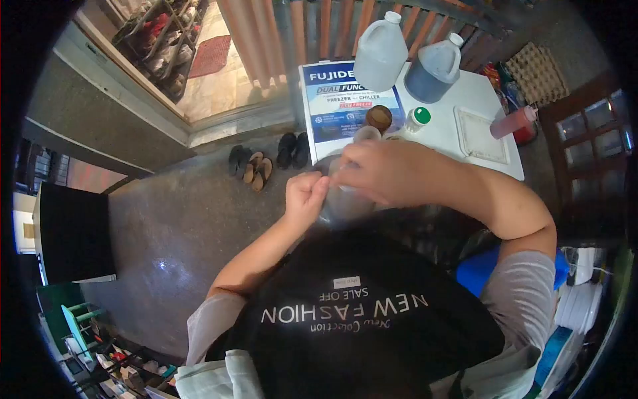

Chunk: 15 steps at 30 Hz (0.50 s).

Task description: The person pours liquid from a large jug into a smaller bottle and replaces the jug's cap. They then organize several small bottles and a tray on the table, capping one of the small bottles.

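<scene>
My left hand [307, 197] is closed, with the thumb pressed against the curled fingers, at the near left corner of the white freezer [425, 143]. Close beside it, my right hand [382, 171] reaches across from the right, its fingers bent together by the left thumb and slightly blurred. Below and between the hands is a greyish, see-through rounded thing [342, 205], perhaps a bag or bowl; the hands cover much of it. Just beyond my right hand stand a pale cup [367, 134], a brown round-topped container [379, 118] and a clear jar with a green lid [418, 119].
On the freezer top are a whitish jug [381, 53], a jug of dark liquid [433, 70], a white tray [480, 136] and a bottle of pink liquid [514, 123]. Sandals [258, 171] lie on the floor at left. A wooden railing [332, 30] runs behind.
</scene>
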### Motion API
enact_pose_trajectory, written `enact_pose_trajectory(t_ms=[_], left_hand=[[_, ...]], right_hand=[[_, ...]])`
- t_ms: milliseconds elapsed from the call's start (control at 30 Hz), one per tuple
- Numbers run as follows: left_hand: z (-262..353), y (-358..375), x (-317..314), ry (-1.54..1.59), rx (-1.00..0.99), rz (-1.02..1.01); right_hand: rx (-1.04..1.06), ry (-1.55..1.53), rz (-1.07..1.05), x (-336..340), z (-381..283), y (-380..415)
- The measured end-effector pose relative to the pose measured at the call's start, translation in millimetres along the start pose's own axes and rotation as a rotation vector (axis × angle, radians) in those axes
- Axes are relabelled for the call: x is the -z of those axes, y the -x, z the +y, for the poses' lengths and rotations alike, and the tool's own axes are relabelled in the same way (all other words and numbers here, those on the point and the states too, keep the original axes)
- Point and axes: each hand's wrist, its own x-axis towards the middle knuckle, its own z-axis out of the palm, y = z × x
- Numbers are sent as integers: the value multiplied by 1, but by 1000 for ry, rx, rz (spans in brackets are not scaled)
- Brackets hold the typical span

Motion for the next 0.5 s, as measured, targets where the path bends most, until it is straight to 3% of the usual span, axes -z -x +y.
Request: enact_pose_trajectory(t_ms=[133,267,333,367,433,500], left_hand=[[-8,-2,-1,5,11,-4],[-8,-5,5,130,141,-82],[-7,-8,17,225,329,-71],[-5,-12,21,226,328,-90],[15,-39,30,225,342,89],[26,-65,48,129,403,88]], right_hand=[[-276,58,-79,-16,-12,-5],[-338,111,33,-15,-24,-4],[-565,-125,242,-11,-31,9],[-582,-124,252,-9,-38,19],[-751,-274,528,0,-45,48],[-993,-247,619,-23,-49,87]])
